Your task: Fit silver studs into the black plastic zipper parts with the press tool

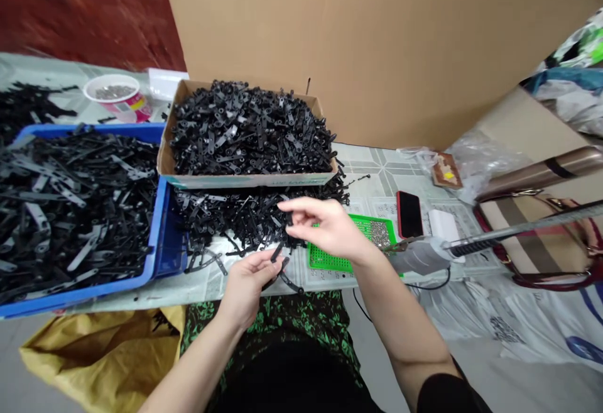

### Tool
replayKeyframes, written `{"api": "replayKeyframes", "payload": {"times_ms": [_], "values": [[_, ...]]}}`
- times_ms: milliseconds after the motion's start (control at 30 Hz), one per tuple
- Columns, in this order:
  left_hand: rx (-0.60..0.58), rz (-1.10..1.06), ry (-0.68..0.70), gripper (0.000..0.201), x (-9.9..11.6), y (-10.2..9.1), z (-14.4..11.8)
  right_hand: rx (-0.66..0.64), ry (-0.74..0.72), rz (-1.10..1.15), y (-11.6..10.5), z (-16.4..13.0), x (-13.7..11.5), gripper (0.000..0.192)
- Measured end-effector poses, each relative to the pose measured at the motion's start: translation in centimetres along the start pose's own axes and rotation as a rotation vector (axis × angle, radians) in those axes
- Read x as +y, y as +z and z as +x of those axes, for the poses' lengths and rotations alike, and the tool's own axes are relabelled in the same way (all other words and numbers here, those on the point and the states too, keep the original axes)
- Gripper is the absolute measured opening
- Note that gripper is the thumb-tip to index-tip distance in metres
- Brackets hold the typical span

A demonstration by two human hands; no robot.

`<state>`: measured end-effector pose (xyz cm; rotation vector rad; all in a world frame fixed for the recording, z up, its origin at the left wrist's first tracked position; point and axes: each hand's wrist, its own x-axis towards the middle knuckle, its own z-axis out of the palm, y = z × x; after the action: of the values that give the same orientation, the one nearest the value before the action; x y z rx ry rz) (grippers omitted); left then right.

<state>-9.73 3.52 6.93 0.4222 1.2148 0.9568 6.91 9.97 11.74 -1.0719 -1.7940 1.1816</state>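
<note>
A cardboard box at the far middle is heaped with small black plastic strips, and more lie in a loose pile on the table just near it. At the left, a blue tray holds longer black strips. A green tray on the right holds tiny metal screws. The left hand pinches one black strip between its fingertips, near the table edge. The right hand hovers just above and right of it, fingers curled; whether it grips anything cannot be told.
</note>
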Motion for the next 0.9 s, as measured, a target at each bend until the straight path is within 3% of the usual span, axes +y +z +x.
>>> {"api": "replayKeyframes", "payload": {"times_ms": [133,233,433,600,733,900], "values": [[0.012,-0.011,0.004,0.033,-0.3,0.2,0.1,0.03,0.156,0.148,2.4,-4.1,3.1,0.032],[0.009,-0.008,0.023,0.03,-0.7,0.5,0.0,0.021,0.097,0.041,2.9,-4.7,4.1,0.028],[-0.021,0.06,0.039,0.027,-0.7,0.7,-0.3,0.039,-0.099,-0.215,2.1,-4.7,4.0,0.031],[-0.133,0.157,-0.005,0.026,-0.6,0.8,-0.7,0.013,-0.079,-0.149,0.9,-5.2,3.6,0.03],[-0.075,0.141,0.017,0.025,-0.7,1.0,-0.5,0.077,-0.078,-0.101,0.3,-5.6,2.8,0.031],[-0.099,0.139,0.036,0.023,-0.8,1.2,-0.4,0.027,-0.096,-0.243,0.8,-5.8,3.0,0.028]]}}
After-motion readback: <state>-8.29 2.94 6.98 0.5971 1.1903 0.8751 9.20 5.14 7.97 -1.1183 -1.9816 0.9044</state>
